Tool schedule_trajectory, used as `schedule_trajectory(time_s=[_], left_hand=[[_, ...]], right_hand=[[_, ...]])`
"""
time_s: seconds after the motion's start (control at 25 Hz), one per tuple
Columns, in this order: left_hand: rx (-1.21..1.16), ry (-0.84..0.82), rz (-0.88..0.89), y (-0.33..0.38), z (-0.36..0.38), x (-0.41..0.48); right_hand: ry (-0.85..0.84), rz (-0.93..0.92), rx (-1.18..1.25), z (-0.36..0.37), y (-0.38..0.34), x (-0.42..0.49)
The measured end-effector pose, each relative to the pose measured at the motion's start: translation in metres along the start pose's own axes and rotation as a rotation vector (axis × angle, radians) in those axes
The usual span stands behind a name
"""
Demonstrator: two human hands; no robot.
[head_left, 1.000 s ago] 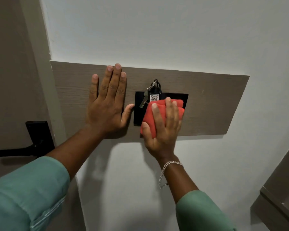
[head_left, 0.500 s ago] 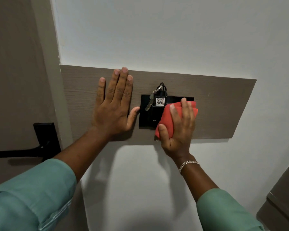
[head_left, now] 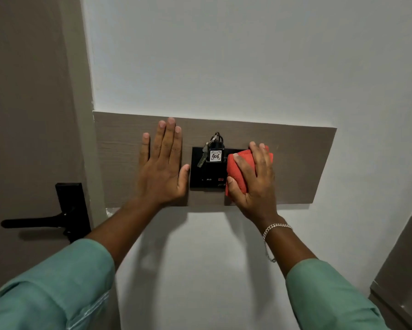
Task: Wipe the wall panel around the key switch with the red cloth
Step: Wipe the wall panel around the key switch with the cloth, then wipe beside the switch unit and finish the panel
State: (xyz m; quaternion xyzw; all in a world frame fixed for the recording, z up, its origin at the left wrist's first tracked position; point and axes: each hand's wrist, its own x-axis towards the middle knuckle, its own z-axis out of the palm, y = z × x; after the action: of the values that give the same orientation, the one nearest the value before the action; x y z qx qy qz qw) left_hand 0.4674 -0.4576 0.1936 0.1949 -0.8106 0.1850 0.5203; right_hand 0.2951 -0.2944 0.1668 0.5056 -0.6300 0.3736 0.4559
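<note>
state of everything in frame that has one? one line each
left hand: open, flat on the wall panel, left of the key switch
right hand: pressing the red cloth to the panel
red cloth: folded, over the switch's right edge
key switch: tag inserted, small red mark showing
key: hanging from the tag's ring
door handle: horizontal

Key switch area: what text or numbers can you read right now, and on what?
"406": handwritten on the white tag hanging with the keys.
Small print above it on the tag: too small to read.
White marking, maybe "Hi-Fi", low on the black key switch: too blurred to be sure.
</note>
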Motion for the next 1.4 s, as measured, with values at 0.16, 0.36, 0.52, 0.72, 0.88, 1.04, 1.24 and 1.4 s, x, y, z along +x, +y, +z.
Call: schedule_trajectory(time_s=[0.16, 0.36, 0.52, 0.72, 0.88, 1.04, 1.24, 1.4], left_hand=[[-0.523, 0.146, -0.270, 0.059, -0.020, -0.054], [-1.074, 0.000, -0.478, 0.141, -0.027, -0.055], [-1.307, -0.095, -1.042, 0.179, -0.019, -0.019], [-1.444, -0.350, -1.108, 0.222, -0.002, -0.004], [-1.586, -0.608, -1.061, 0.295, 0.027, -0.011], [-1.746, -0.772, -1.211, 0.386, 0.070, -0.026], [-1.723, -0.969, -1.289, 0.519, 0.126, -0.065], [-1.517, -1.063, -1.275, 0.626, 0.166, -0.119]], right_hand=[[0.034, 0.156, 0.103, -0.001, -0.016, -0.005], [-0.066, 0.202, 0.136, -0.011, -0.018, -0.009], [-0.209, 0.131, 0.213, -0.035, 0.005, -0.014], [-0.347, 0.287, 0.399, -0.083, 0.054, -0.038], [-0.401, 0.522, 0.376, -0.123, 0.114, -0.090], [-0.345, 0.948, 0.570, -0.167, 0.185, -0.152], [-0.076, 1.542, 0.714, -0.231, 0.298, -0.239], [-0.153, 1.583, 0.383, -0.269, 0.372, -0.305]])
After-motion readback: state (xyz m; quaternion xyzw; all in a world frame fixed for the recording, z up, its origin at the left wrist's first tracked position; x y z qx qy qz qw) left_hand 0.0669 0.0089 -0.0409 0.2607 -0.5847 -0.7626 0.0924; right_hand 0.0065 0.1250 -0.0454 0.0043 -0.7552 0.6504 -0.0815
